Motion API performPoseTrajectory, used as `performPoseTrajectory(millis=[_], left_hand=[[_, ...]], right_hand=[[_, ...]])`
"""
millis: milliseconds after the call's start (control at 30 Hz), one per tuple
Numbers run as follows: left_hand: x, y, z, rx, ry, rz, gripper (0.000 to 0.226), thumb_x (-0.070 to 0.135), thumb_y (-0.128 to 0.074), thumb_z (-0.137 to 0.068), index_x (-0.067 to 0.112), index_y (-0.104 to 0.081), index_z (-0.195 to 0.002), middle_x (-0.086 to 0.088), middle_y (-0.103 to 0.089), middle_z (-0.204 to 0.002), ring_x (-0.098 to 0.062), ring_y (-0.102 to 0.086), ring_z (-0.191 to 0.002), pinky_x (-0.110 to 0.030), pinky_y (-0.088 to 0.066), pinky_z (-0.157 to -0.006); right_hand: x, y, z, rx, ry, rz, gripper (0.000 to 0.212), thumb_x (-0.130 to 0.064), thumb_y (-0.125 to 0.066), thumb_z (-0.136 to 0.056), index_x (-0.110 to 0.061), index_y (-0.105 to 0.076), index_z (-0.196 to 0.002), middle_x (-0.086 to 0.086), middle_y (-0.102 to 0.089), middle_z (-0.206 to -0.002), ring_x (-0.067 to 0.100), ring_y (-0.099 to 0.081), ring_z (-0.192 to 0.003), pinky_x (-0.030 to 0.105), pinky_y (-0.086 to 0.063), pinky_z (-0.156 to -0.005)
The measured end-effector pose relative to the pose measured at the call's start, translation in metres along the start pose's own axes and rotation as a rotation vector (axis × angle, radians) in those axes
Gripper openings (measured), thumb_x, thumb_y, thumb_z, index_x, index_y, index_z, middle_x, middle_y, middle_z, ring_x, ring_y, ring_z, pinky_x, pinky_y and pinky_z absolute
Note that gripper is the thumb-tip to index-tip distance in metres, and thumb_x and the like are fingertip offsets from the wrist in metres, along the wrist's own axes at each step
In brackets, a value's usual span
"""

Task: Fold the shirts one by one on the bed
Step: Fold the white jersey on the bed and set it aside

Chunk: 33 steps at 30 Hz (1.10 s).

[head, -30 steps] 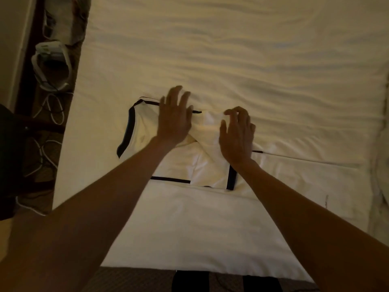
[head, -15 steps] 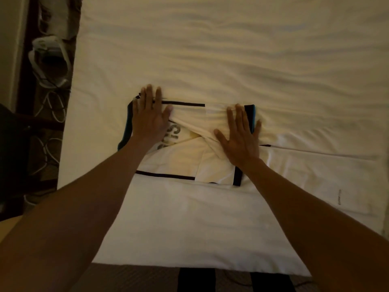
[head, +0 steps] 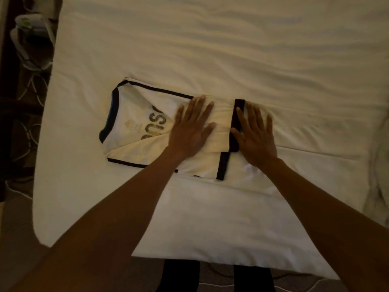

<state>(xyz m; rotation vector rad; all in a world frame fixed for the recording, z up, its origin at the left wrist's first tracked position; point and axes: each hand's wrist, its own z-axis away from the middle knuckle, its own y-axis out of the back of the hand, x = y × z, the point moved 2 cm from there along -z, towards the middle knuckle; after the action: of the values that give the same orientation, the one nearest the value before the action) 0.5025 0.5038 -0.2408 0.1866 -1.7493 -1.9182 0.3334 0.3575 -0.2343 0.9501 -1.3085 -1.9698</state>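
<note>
Leftmost, off the mattress: a dim strip of floor with pale cables point(head: 31, 89) looped across it. A white device point(head: 31, 36) sits near the top corner, too dark to identify.

Bed point(head: 210, 39) fills nearly the whole view. White sheet, soft wrinkles running across, and a smoother white cover point(head: 210, 218) over the near part.

Shirt point(head: 130, 127) lies flat on the sheet, left of centre. It is white with dark trim along its edges, and the collar end points left. It is partly folded: a panel from the near side lies diagonally over the chest. That panel hides part of the gold-and-dark lettering point(head: 155, 123), which reads sideways and is cut off by the fold and the hand.

Left hand point(head: 192, 127) is palm down on the shirt's middle, just right of the lettering. Fingers are straight and slightly spread, pressing the cloth flat, with nothing gripped.

A dark band point(head: 238, 104) of trim runs across the shirt's right end, between the two hands.

Right hand point(head: 255, 133) is just beside the left, also palm down with straight, spread fingers and grasping nothing. Its thumb and forefinger lie over the dark band. Whether the palm rests on shirt or on sheet, I cannot tell, as it is white on white. Both forearms are bare, reaching in from the bottom edge.

Far right: crumpled white bedding point(head: 379, 161) bunched at the frame edge, well apart from the shirt.
</note>
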Motion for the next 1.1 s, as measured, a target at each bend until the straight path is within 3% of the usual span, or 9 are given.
performPoseTrajectory(millis=[133,233,333,433,567,700,833,933,1100], left_hand=[[0.008,0.009,-0.001,-0.038,0.019,0.009,0.061,0.054,-0.025,-0.104,0.028,-0.018,-0.159,-0.002,-0.010,-0.168,-0.023,-0.007,-0.155,-0.053,-0.012,-0.122],[0.035,0.022,-0.003,-0.018,0.079,0.058,0.057,0.039,-0.038,-0.101,0.019,-0.033,-0.154,-0.010,-0.022,-0.164,-0.031,-0.015,-0.152,-0.057,-0.017,-0.119],[0.095,0.039,-0.001,0.147,-0.054,0.150,0.045,0.022,-0.050,-0.096,0.011,-0.052,-0.140,-0.016,-0.045,-0.149,-0.035,-0.037,-0.141,-0.051,-0.032,-0.113],[0.177,0.038,0.002,0.210,-0.179,0.309,0.034,0.021,-0.057,-0.095,0.012,-0.061,-0.127,-0.009,-0.057,-0.130,-0.028,-0.051,-0.125,-0.041,-0.042,-0.098],[0.286,0.011,0.008,0.087,-0.272,0.422,0.028,0.034,-0.060,-0.096,0.016,-0.066,-0.117,-0.002,-0.063,-0.115,-0.022,-0.057,-0.108,-0.036,-0.047,-0.086],[0.364,-0.020,0.018,-0.170,-0.336,0.462,0.042,0.047,-0.070,-0.088,0.016,-0.064,-0.115,-0.001,-0.061,-0.111,-0.020,-0.057,-0.102,-0.038,-0.053,-0.079],[0.396,-0.041,0.024,-0.366,-0.381,0.281,0.066,0.056,-0.076,-0.076,0.019,-0.059,-0.128,-0.003,-0.052,-0.124,-0.024,-0.050,-0.112,-0.041,-0.049,-0.087],[0.400,-0.051,0.025,-0.377,-0.336,0.235,0.068,0.050,-0.079,-0.073,0.021,-0.057,-0.130,-0.003,-0.048,-0.126,-0.025,-0.045,-0.114,-0.042,-0.047,-0.086],[0.401,-0.058,0.028,-0.277,-0.391,0.278,0.039,0.017,-0.065,-0.082,0.017,-0.063,-0.121,-0.004,-0.059,-0.110,-0.027,-0.054,-0.094,-0.044,-0.053,-0.067]], right_hand=[[0.050,0.019,0.024,-0.007,-0.045,-0.025,0.056,-0.048,-0.023,-0.105,-0.027,-0.015,-0.157,0.003,-0.001,-0.166,0.019,0.003,-0.152,0.053,0.001,-0.121],[0.103,0.043,0.056,0.075,-0.089,-0.073,0.047,-0.040,-0.030,-0.106,-0.020,-0.037,-0.147,0.007,-0.017,-0.164,0.022,-0.011,-0.152,0.054,-0.006,-0.121],[0.158,0.070,0.087,0.157,-0.167,-0.112,0.035,-0.032,-0.041,-0.104,-0.017,-0.048,-0.135,0.009,-0.031,-0.158,0.027,-0.027,-0.146,0.051,-0.020,-0.117],[0.209,0.095,0.107,0.226,-0.283,-0.185,0.038,-0.026,-0.049,-0.095,-0.014,-0.050,-0.131,0.011,-0.045,-0.147,0.033,-0.041,-0.132,0.048,-0.036,-0.106],[0.258,0.113,0.115,0.186,-0.492,-0.419,0.048,-0.029,-0.059,-0.091,-0.010,-0.045,-0.134,0.013,-0.056,-0.128,0.036,-0.057,-0.111,0.049,-0.049,-0.090],[0.281,0.112,0.105,-0.044,-0.613,-0.578,0.064,-0.036,-0.069,-0.090,-0.006,-0.040,-0.139,0.015,-0.054,-0.134,0.031,-0.055,-0.121,0.039,-0.044,-0.099],[0.284,0.107,0.099,-0.072,-0.665,-0.674,0.064,-0.042,-0.065,-0.092,-0.006,-0.042,-0.139,0.011,-0.053,-0.138,0.028,-0.050,-0.127,0.035,-0.039,-0.105],[0.285,0.095,0.100,-0.044,-0.710,-0.773,0.063,-0.043,-0.067,-0.090,-0.005,-0.046,-0.137,0.010,-0.054,-0.136,0.027,-0.050,-0.125,0.030,-0.041,-0.097],[0.288,0.081,0.103,0.048,-0.780,-0.938,0.061,-0.041,-0.072,-0.087,-0.008,-0.049,-0.132,0.008,-0.055,-0.131,0.023,-0.055,-0.119,0.033,-0.047,-0.097]])
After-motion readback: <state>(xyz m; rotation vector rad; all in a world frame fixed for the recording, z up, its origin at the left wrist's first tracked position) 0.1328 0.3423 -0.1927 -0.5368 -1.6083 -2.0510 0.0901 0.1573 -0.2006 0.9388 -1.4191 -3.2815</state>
